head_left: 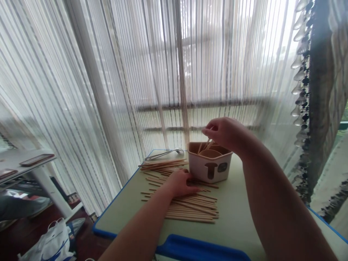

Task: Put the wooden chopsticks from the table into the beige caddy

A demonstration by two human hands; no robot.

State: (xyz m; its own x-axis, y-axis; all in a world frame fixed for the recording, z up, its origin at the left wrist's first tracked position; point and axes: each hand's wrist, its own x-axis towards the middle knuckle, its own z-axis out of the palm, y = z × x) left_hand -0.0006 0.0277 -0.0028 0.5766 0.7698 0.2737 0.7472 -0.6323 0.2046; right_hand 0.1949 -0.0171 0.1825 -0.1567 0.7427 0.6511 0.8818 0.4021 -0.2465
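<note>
A white and tan utensil caddy [197, 170] stands on the table, with a rounded divider or cup showing inside. My right hand [221, 131] is above it, closed in a pinch on a few thin chopsticks [208, 141] whose lower ends reach into the caddy. My left hand [181, 184] lies over the loose chopsticks beside the caddy's lower left corner, thumb stretched apart from the fingers. Rows of wooden chopsticks [193, 214] lie roughly side by side on the near side of that hand. Darker chopsticks [160, 165] lie beyond it, on the far side.
Metal utensils [163, 154], apparently spoons, lie at the table's far left. The pale table [236, 217] has a blue edge, with a blue recessed strip [203, 248] at the front. Sheer curtains [152, 72] hang behind. A white bag [51, 243] sits on the floor, left.
</note>
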